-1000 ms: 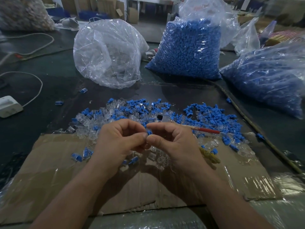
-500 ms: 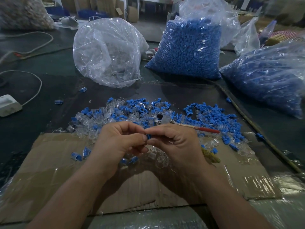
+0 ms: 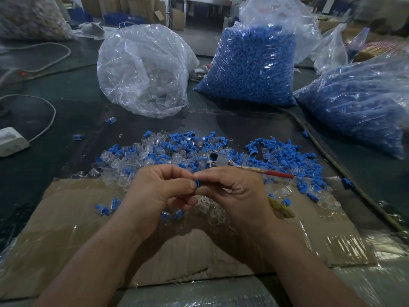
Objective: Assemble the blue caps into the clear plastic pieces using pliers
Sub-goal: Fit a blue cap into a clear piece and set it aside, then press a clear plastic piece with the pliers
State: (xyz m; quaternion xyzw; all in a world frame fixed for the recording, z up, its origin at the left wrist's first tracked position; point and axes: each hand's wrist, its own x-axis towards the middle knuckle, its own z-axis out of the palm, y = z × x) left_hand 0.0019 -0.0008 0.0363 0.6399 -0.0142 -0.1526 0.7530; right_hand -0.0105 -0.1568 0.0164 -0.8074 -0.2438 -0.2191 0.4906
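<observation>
Hardly anything moves: left hand (image 3: 159,191) and right hand (image 3: 234,193) stay together mid-frame, fingers pinching one blue cap (image 3: 198,183). Hand-fitting step; pliers (image 3: 218,160) above await pressing, I judge.

We see a small blue plastic cap (image 3: 198,183). The loose heap of plastic parts (image 3: 155,156) mixes blue with clear. The grey metal pliers (image 3: 218,159) have one red grip. A brown flat cardboard sheet (image 3: 66,218) lies at the near edge of the dark desk (image 3: 66,120), and a white plastic power block (image 3: 11,140) at its left edge.
</observation>
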